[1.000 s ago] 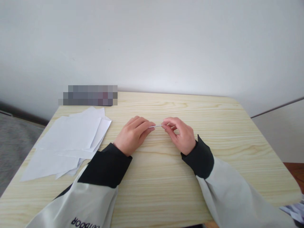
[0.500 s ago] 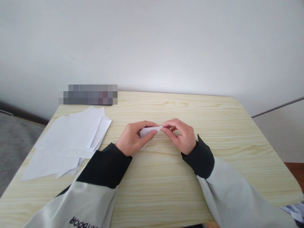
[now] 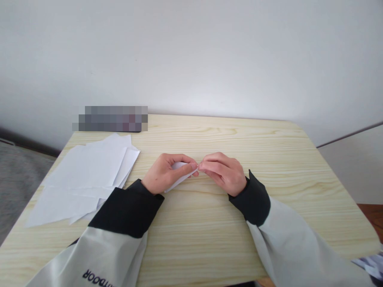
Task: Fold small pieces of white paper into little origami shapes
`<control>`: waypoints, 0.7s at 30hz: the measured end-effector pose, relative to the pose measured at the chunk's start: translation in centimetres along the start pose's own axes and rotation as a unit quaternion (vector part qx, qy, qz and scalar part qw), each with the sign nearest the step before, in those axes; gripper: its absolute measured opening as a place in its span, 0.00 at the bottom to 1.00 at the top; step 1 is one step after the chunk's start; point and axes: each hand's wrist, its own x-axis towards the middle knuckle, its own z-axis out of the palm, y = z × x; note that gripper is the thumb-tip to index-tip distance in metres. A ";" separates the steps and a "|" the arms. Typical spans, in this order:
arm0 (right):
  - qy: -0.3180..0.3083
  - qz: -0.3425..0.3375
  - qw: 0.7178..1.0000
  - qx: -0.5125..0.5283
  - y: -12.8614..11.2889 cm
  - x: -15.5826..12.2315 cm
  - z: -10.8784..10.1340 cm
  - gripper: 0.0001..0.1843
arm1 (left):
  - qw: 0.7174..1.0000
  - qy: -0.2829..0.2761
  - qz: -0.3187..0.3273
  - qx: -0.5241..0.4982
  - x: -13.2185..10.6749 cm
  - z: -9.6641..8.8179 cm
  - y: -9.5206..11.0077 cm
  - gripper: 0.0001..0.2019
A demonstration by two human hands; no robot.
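Observation:
My left hand [image 3: 167, 171] is closed around a folded piece of white paper [image 3: 182, 181], with the thumb on its near side and the fingers behind. The paper narrows toward the right, and much of it is covered by the hand. At that narrow end, the fingertips of my right hand [image 3: 224, 171] are pinched together, touching my left fingertips. What little paper lies inside the right pinch is hidden. Both hands are held over the middle of the wooden table [image 3: 194, 231].
Several loose sheets of white paper [image 3: 86, 167] lie overlapping on the table's left side. Behind them, near the wall [image 3: 209, 59], is a blurred-out dark object [image 3: 110, 121]. Something striped [image 3: 371, 265] shows at the lower right corner.
My left hand has shifted slightly left and the paper's free edge tilts more downward to the left. My right fingers have moved left and down, now pressed close to my left fingertips.

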 end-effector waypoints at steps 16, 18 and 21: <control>-0.067 0.162 0.979 0.104 -0.7 0.4 -0.1 0.06 | 0.993 0.056 0.055 0.085 -0.1 0.8 -0.7 0.10; -0.076 0.154 0.981 0.091 -0.6 0.3 0.0 0.07 | 0.991 0.050 0.069 0.106 -0.1 0.8 -0.7 0.10; -0.079 0.144 0.983 0.083 -0.5 0.2 0.2 0.06 | 0.986 0.050 0.085 0.133 -0.1 0.8 -0.7 0.09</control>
